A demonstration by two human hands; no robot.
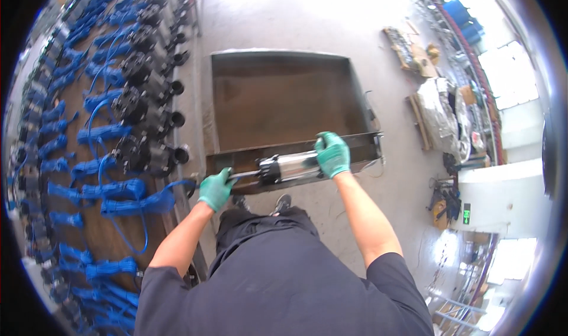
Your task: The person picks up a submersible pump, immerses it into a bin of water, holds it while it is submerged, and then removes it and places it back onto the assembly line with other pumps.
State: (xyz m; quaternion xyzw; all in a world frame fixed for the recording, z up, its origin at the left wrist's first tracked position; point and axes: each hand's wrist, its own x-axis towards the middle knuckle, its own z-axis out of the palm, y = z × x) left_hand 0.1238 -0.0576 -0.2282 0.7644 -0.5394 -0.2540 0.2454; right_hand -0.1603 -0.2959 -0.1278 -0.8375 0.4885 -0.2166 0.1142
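A pump (293,166) with a shiny silver cylindrical body and a black fitting lies level across my front, over the near edge of a large metal tank (281,53). My right hand (333,154), in a green glove, is wrapped round the right end of the silver body. On the left, my left hand (215,190), gloved the same way, is closed on the narrow grey end that sticks out past the black fitting. Whether the pump rests on the tank's edge or is held just above it, I cannot tell.
Along the left runs a long bench (155,232) crowded with black pumps (139,105) and bundles of blue cable (121,188). A dividing wall (284,146) crosses the brown-bottomed tank near me. Off to the right, a plastic-wrapped load (441,120) and flattened cardboard (423,60) lie on the floor.
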